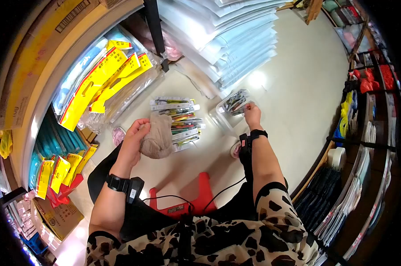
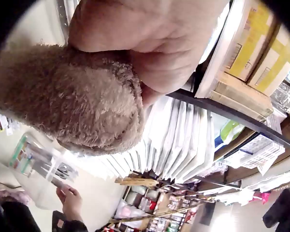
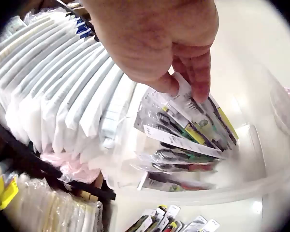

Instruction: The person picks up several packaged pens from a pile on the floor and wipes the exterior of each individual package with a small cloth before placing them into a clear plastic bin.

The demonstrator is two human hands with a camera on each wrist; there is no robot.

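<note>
The left hand [image 1: 136, 141] grips a fuzzy brown cloth [image 1: 158, 136]; the left wrist view shows the cloth [image 2: 82, 101] bunched below the palm [image 2: 150, 38]. At the clear plastic bin [image 1: 219, 116], the right hand [image 1: 253, 116] pinches the end of a packaged toothbrush. In the right wrist view the thumb and fingers of that hand [image 3: 159, 43] hold a package [image 3: 183, 89] over several other packaged toothbrushes [image 3: 183, 154] lying inside the bin [image 3: 232, 191]. More packaged toothbrushes [image 1: 182, 122] lie in a row on the floor between the cloth and the bin.
A tall stack of white packages [image 1: 240, 44] stands beyond the bin. Yellow-labelled bags [image 1: 94, 88] fill the left shelf. A red stool [image 1: 205, 190] is between the legs. Shelves with dark bags [image 1: 320, 190] line the right side, and a pale floor [image 1: 298, 88] lies between.
</note>
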